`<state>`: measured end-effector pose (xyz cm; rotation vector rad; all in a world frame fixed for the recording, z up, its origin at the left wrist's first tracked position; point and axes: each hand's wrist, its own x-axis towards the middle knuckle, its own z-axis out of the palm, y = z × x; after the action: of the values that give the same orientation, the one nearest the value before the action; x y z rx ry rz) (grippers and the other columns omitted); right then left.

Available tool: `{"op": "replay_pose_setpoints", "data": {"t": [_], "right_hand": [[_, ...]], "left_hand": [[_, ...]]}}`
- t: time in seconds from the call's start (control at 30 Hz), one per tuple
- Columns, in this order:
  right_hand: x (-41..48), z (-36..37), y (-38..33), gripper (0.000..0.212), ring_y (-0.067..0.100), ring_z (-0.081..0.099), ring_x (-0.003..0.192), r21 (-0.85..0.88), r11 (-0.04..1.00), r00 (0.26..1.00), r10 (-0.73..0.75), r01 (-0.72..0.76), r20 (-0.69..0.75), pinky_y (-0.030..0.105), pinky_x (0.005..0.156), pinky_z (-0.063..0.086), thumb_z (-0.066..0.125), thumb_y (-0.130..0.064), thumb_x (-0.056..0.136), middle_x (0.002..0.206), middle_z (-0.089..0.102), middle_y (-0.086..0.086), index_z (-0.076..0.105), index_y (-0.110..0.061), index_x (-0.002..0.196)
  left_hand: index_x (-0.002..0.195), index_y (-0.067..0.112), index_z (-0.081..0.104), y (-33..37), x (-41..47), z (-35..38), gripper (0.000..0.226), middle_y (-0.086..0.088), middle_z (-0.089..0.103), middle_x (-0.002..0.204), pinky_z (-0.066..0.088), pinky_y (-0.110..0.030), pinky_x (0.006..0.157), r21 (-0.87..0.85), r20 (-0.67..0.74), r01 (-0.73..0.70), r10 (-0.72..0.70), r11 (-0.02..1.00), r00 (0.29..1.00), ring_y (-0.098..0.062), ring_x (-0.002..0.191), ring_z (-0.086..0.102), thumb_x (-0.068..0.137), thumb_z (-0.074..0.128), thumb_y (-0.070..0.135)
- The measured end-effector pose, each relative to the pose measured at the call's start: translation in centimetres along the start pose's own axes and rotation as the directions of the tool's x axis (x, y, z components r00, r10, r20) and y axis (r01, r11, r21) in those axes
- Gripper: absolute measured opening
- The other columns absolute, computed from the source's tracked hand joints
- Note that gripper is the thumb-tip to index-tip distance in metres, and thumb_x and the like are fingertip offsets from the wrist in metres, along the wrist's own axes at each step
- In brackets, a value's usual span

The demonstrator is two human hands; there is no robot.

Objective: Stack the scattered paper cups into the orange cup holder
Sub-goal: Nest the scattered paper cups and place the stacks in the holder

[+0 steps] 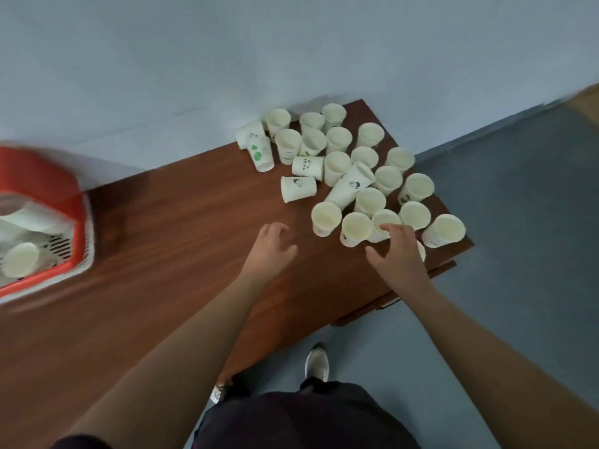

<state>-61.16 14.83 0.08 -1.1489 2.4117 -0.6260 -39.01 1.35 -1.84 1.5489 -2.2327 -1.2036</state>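
Nearest to me, both hands are out over the surface [194,222] and hold nothing. The left hand [270,246] hangs with loosely curled fingers, clear of any cup. The right hand [400,251] has its fingers [387,226] spread and released above the front cup [387,216]; I cannot tell whether a fingertip touches its rim. A second cup [421,251] shows only as a sliver behind that hand. The step in hand, by my judgement, is picking up the front row. I would take the front cup by its wall, then drop it into the neighbour [356,229] just beside it, so a small stack is built before any carry. Grip lightly; thin paper should crush easily. The cups stand close together at the right end, so a wide reach could knock them over. Farther back, two tipped cups [298,188] [351,186] lie on their sides and need righting first. The rear cups [334,113] stand against the wall. The holder [79,234] sits well apart at the left, blurred, with one cup [20,259] already inside.
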Motion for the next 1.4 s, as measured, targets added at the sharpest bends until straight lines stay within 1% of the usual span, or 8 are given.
{"op": "replay_pose_setpoints", "data": {"t": [0.13,0.33,0.6,0.67,0.9,1.0,1.13,1.4], "right_hand": [[1.6,-1.0,3.7,0.065,0.027,0.043,0.127,-0.010,0.999,0.998,0.047,-0.047,0.036,0.039,0.108,0.037,0.074,-0.033,0.083,0.135,0.043,0.010,0.047,-0.009,0.137],[4.9,1.0,4.5,0.060,0.033,0.044,0.120,-0.172,0.974,0.988,-0.141,0.150,0.062,0.045,0.106,0.040,0.076,-0.039,0.079,0.128,0.046,0.014,0.056,-0.012,0.129],[7.6,4.4,5.3,0.006,0.030,0.049,0.099,-0.361,0.860,0.931,-0.351,0.361,0.096,0.042,0.087,0.047,0.073,-0.018,0.077,0.114,0.054,0.011,0.075,-0.014,0.081],[8.0,4.7,5.7,0.006,0.028,0.047,0.094,-0.364,0.840,0.913,-0.397,0.403,0.096,0.042,0.083,0.047,0.070,-0.014,0.080,0.111,0.054,0.010,0.073,-0.013,0.074],[7.8,3.2,2.3,0.008,0.027,0.044,0.116,-0.066,0.935,0.935,-0.351,0.347,-0.058,0.036,0.100,0.038,0.076,-0.024,0.077,0.126,0.050,0.008,0.071,-0.018,0.075],[8.0,2.6,-0.9,0.009,0.022,0.039,0.131,0.142,0.962,0.970,-0.239,0.231,0.038,0.031,0.108,0.033,0.076,-0.023,0.081,0.141,0.041,0.005,0.069,-0.017,0.081],[8.5,3.2,-6.1,0.011,0.015,0.043,0.128,0.255,0.960,0.966,-0.172,0.120,0.195,0.017,0.097,0.024,0.072,-0.025,0.086,0.137,0.047,0.001,0.068,-0.016,0.089],[5.6,8.6,-19.7,0.057,0.009,0.052,0.106,0.374,0.921,0.911,-0.239,0.103,0.336,0.022,0.081,0.042,0.076,-0.037,0.082,0.119,0.053,-0.007,0.052,-0.019,0.131]], "left_hand": [[0.143,0.015,0.040,3.9,3.3,3.8,0.065,-0.001,0.038,0.142,0.040,-0.028,0.092,0.041,0.036,-0.007,0.006,0.999,0.999,-0.013,0.122,0.046,0.086,0.070,0.028],[0.154,0.006,0.023,5.6,8.1,6.1,0.098,-0.010,0.023,0.159,0.032,-0.042,0.115,0.163,0.116,-0.001,-0.018,0.987,0.993,-0.026,0.147,0.026,0.077,0.080,0.025],[0.154,0.013,0.030,4.4,11.0,7.8,0.090,-0.005,0.035,0.157,0.033,-0.048,0.115,0.210,0.147,-0.074,0.044,0.975,0.988,-0.026,0.145,0.031,0.078,0.078,0.022],[0.151,0.010,0.035,4.4,11.2,8.0,0.084,-0.007,0.042,0.151,0.033,-0.043,0.114,0.214,0.121,-0.103,0.078,0.971,0.990,-0.027,0.141,0.036,0.080,0.078,0.023],[0.141,0.024,0.044,2.5,9.4,5.5,0.077,0.005,0.047,0.136,0.037,-0.027,0.095,-0.001,-0.055,-0.010,0.010,1.000,0.998,-0.007,0.121,0.044,0.075,0.082,0.030],[0.145,0.026,0.041,1.5,7.9,2.2,0.083,0.007,0.046,0.139,0.037,-0.027,0.100,-0.052,-0.139,0.019,-0.026,0.998,0.990,-0.005,0.122,0.042,0.075,0.083,0.037],[0.148,0.025,0.039,-1.2,5.3,-3.4,0.087,0.006,0.044,0.141,0.041,-0.034,0.107,-0.161,-0.226,0.077,-0.113,0.984,0.967,-0.011,0.126,0.045,0.075,0.084,0.040],[0.136,0.030,0.048,-10.6,-2.5,-15.7,0.069,0.006,0.049,0.133,0.050,-0.044,0.101,-0.262,-0.405,0.161,-0.260,0.952,0.876,-0.016,0.116,0.054,0.077,0.082,0.043]]}}
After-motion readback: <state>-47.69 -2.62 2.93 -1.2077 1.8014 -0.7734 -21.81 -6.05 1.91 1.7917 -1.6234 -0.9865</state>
